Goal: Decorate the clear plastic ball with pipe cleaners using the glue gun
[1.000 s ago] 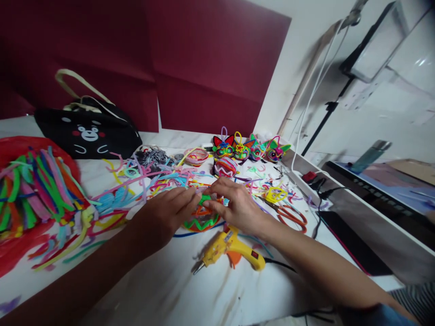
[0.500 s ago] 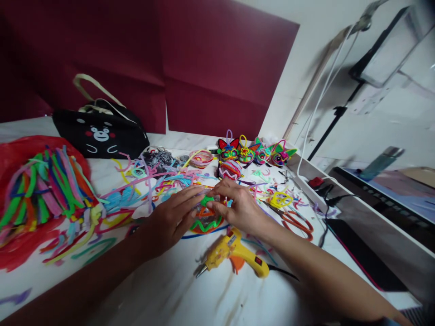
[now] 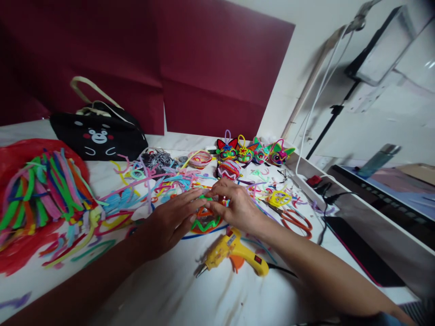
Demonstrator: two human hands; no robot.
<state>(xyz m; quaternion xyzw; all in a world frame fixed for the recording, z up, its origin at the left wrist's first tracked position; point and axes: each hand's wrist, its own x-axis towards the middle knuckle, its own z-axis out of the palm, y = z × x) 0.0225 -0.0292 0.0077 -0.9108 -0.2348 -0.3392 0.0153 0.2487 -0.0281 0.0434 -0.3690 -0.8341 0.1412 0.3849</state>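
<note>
A round craft piece with green zigzag and orange pipe cleaner lies on the white table, partly under both hands. My left hand rests over its left side, fingers closed against its upper edge. From the right, my right hand pinches at the top of the same piece, thumb and index finger close together; the part between them is mostly hidden. Just below the piece lies a yellow glue gun, its metal tip pointing to the lower left.
Scissors with orange handles lie right of my right hand. Several colourful cat-eared ornaments stand at the back. Left are a black bag and a pipe cleaner bundle on red plastic. A phone lies right.
The view has shifted slightly. My hands remain at the craft piece in nearly the same pose, with the fingers moved a little.
</note>
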